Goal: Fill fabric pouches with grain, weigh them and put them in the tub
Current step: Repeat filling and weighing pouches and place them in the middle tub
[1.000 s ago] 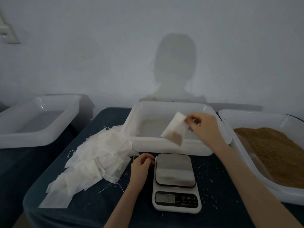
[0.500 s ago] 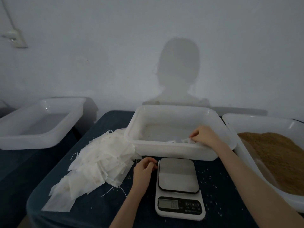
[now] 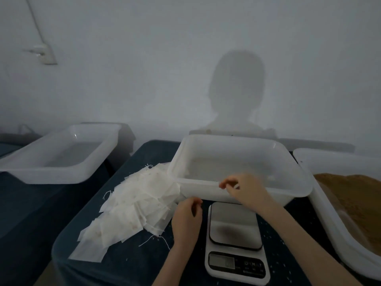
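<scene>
The white tub (image 3: 239,139) stands at the back of the table, behind the digital scale (image 3: 235,223), whose steel plate is bare. My right hand (image 3: 245,188) hovers over the tub's near rim with its fingers loosely curled and nothing visible in them. Resting on the dark cloth between the scale and the heap of flat white fabric pouches (image 3: 140,203), my left hand (image 3: 186,217) is loosely curled and holds nothing. Brown grain (image 3: 358,203) fills the tub on the right. The inside of the middle tub is blurred, so the pouch there does not show clearly.
A second white tub (image 3: 61,153) with nothing visible in it sits on a lower surface at the left. The grain tub's rim (image 3: 329,223) runs close beside the scale. Loose grains dot the dark cloth (image 3: 127,263) around the scale. A pale wall rises right behind the tubs.
My right hand carried a filled pouch down into the middle tub, let go of it and drew back to the near rim. My left hand has stayed beside the scale.
</scene>
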Tool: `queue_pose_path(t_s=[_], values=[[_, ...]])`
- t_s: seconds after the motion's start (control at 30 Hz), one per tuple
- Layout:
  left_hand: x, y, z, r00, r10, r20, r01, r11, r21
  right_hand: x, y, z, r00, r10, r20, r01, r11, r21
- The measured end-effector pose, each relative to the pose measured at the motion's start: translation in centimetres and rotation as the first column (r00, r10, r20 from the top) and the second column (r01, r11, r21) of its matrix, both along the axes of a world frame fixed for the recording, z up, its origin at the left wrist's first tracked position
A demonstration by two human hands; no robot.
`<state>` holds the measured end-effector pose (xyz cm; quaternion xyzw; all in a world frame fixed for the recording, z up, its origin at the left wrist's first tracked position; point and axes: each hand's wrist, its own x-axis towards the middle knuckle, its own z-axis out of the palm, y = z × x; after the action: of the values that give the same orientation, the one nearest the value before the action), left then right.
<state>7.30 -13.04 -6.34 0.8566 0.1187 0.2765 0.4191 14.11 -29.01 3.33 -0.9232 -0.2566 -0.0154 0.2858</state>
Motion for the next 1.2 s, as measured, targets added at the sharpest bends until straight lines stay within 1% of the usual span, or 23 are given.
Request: queue_pose_path(t_s=[0.07,0.17,0.2,0.27,0.33,0.37,0.4,0.47,0.57,0.63,0.83,0.9,0.97,1.0,1.03,1.07,1.1,1.2], values=[[0.0,1.1,1.0,0.995,0.093,0.047,-0.098,0.985,0.139,-1.5,0.3,-0.9,0.999,0.033,0.020,-0.033,0.999,-0.018],[0.3,4.2,2.5,0.962,0.230,0.146,-0.264,0.918,0.296,-3.0,0.1,-2.3,0.998,0.057,0.012,-0.056,0.998,-0.017],[0.5,5.5,2.9,0.958,0.263,0.119,-0.288,0.894,0.343,-3.3,0.0,-2.8,0.998,0.062,0.001,-0.062,0.998,-0.006],[1.2,7.9,3.4,0.939,0.340,-0.045,-0.285,0.846,0.451,-3.7,-0.3,-3.3,0.997,0.075,-0.014,-0.075,0.997,0.004],[1.7,9.6,3.5,0.904,0.371,-0.212,-0.203,0.809,0.551,-3.9,-0.6,-3.7,0.996,0.083,-0.016,-0.083,0.997,0.001],[1.8,10.1,3.5,0.895,0.361,-0.262,-0.159,0.806,0.570,-3.9,-0.8,-3.9,0.997,0.080,-0.021,-0.080,0.997,-0.006],[1.9,10.4,3.4,0.894,0.349,-0.280,-0.134,0.805,0.578,-3.9,-1.0,-4.1,0.997,0.072,-0.026,-0.072,0.997,-0.015],[1.8,11.0,3.3,0.896,0.347,-0.276,-0.121,0.791,0.600,-4.1,-1.3,-4.5,0.998,0.054,-0.037,-0.056,0.998,-0.038],[1.5,11.0,3.8,0.893,0.371,-0.254,-0.151,0.780,0.607,-4.5,-1.8,-4.7,0.998,0.041,-0.038,-0.043,0.998,-0.046],[1.0,10.7,4.7,0.888,0.413,-0.203,-0.201,0.745,0.637,-4.9,-1.9,-4.7,0.998,0.046,-0.033,-0.047,0.998,-0.031],[-0.9,8.4,8.3,0.896,0.442,0.046,-0.405,0.770,0.492,-5.5,-1.7,-4.4,0.998,0.047,-0.039,-0.046,0.999,0.028],[-1.5,7.4,9.8,0.904,0.418,0.090,-0.416,0.815,0.404,-5.8,-1.5,-4.3,0.998,0.050,-0.036,-0.048,0.998,0.052],[-1.9,6.1,10.8,0.940,0.322,0.115,-0.341,0.910,0.238,-6.0,-1.1,-4.2,0.999,0.051,-0.016,-0.049,0.995,0.088],[-2.0,5.4,11.0,0.960,0.248,0.131,-0.263,0.957,0.119,-6.2,-0.9,-4.0,0.999,0.050,0.000,-0.050,0.992,0.116],[-2.1,4.6,11.2,0.974,0.174,0.144,-0.175,0.985,-0.003,-6.4,-0.6,-3.8,0.999,0.050,0.016,-0.052,0.988,0.146],[-2.1,3.7,11.3,0.983,0.112,0.143,-0.097,0.990,-0.104,-6.5,-0.2,-3.6,0.998,0.049,0.027,-0.054,0.982,0.180],[-2.0,2.9,11.2,0.991,0.064,0.121,-0.042,0.984,-0.172,-6.7,0.1,-3.2,0.998,0.045,0.035,-0.051,0.974,0.221],[-1.6,0.5,10.5,0.999,-0.050,-0.001,0.048,0.965,-0.259,-7.1,1.0,-2.4,0.998,0.008,0.059,-0.029,0.935,0.354]])
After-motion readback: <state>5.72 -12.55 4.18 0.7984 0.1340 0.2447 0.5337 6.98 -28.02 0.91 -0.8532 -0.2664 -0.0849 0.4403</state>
